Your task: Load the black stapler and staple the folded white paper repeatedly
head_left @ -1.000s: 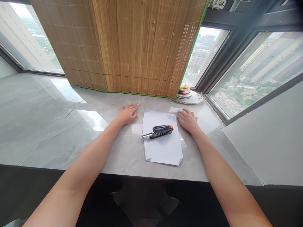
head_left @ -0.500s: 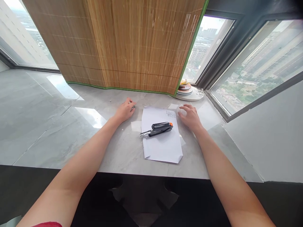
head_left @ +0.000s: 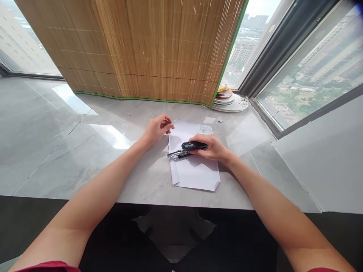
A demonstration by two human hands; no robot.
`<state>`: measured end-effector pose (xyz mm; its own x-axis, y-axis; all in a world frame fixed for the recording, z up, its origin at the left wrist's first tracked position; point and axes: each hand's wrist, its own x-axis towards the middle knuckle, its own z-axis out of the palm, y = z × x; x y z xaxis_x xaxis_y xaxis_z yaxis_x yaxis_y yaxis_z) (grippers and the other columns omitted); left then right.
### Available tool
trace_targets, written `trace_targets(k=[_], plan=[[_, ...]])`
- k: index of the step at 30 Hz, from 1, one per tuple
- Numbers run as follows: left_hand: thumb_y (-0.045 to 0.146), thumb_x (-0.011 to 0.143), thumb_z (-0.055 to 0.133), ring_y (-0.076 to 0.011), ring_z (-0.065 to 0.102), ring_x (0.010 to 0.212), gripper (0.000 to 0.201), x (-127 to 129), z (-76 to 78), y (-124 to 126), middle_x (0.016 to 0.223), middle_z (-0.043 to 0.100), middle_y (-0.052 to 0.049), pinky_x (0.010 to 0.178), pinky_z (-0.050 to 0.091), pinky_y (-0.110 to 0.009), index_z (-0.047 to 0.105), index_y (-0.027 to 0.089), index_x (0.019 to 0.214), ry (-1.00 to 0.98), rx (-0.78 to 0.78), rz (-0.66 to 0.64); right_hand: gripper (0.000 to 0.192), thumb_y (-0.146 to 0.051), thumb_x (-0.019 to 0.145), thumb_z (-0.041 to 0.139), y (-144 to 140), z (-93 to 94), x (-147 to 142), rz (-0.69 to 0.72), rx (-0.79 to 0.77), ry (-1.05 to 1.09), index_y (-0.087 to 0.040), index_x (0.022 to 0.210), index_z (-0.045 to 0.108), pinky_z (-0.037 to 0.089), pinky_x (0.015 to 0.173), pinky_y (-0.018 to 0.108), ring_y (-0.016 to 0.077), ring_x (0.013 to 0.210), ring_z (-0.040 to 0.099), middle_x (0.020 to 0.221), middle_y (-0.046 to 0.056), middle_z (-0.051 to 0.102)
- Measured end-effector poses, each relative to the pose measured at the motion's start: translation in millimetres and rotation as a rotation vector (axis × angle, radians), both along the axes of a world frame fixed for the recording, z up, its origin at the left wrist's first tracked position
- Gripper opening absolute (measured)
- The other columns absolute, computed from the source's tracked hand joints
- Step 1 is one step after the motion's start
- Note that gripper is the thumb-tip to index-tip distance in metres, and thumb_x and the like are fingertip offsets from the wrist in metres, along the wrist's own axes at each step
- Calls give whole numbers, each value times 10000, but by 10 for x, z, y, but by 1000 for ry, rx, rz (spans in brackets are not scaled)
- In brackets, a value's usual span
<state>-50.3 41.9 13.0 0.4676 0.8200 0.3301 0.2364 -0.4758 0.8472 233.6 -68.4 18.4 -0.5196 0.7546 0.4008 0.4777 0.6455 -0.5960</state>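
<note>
While gripping a black stapler [head_left: 188, 146] in the right hand [head_left: 213, 147], clamped around its rear half over the middle of the white paper [head_left: 198, 174], held the left hand [head_left: 157, 130] apart at about 10 o'clock from it, with fingers [head_left: 167, 118] curled near the paper's 11 o'clock corner. Hid the stapler's rear end and much of the left palm, leaving uncertain any hold there. Could not tell contact from a slight gap beneath the stapler. Bore printed text [head_left: 206, 129] near the paper's 1 o'clock corner, too small to read, with a small, unidentifiable item [head_left: 220, 120] just beyond. Lost part of a plate stack [head_left: 225, 101] at 1 o'clock behind a bamboo blind [head_left: 159, 49], cut off at the frame's top, and most of two red sleeves [head_left: 48, 266] beyond the bottom edge. Pointed the stapler's metal rail [head_left: 174, 154] toward half past 8, with tip just past the paper's 9 o'clock edge and long axis slanting gently across the sheet toward half past 2.
</note>
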Motion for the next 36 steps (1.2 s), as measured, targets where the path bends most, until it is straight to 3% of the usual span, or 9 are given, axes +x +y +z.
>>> trace_targets(k=[2,6,11,16,22,25,29,36], plan=[[577,961,761,-171,731,682,397,82,36,-110,891,797,-68,703,619,-332,659,200,1035,-104,-82,-42,217,-323,952,757,0,-17,24,-73,20,62,-230,1148,769,561,793,361,207,842,709,992,44,789],[681,891,814,-175,744,646,528,147,133,-224,842,788,-83,680,664,-349,755,165,989,-236,-187,-7,203,-280,893,788,52,-45,127,-255,62,106,-227,1089,772,579,810,394,234,860,722,1002,55,791],[590,888,853,-195,769,734,431,178,145,-296,853,795,-89,740,687,-366,823,161,924,-230,-127,-61,239,-312,852,829,116,-117,207,-358,16,86,-228,1074,802,613,843,432,275,896,753,1031,72,814],[449,898,860,-225,778,939,255,200,101,-362,992,825,-78,868,684,-390,843,200,949,-95,87,-104,259,-303,854,820,112,-125,207,-368,18,89,-227,1102,813,624,838,405,265,901,762,1042,61,820],[299,935,832,-213,805,905,179,242,80,-423,1009,848,-74,914,674,-387,825,196,1082,14,222,-56,240,-274,850,801,94,-89,154,-357,43,80,-225,1085,813,622,827,398,253,879,757,1019,59,819],[231,894,872,-195,804,854,264,276,60,-436,977,856,-40,869,653,-354,803,217,1149,64,309,-33,227,-261,851,791,79,-72,112,-339,74,93,-221,1075,809,616,821,398,245,861,751,1006,60,817],[183,846,903,-204,814,887,312,306,31,-431,950,857,-19,879,628,-346,782,223,1132,100,349,-64,203,-252,859,787,50,-41,64,-324,93,89,-223,1059,804,599,786,388,240,851,742,996,57,814],[162,840,880,-200,813,871,224,319,33,-433,931,848,5,949,602,-381,785,234,1030,145,394,-49,157,-214,881,763,6,22,27,-287,116,70,-226,1036,787,560,769,376,221,827,715,975,45,801]])
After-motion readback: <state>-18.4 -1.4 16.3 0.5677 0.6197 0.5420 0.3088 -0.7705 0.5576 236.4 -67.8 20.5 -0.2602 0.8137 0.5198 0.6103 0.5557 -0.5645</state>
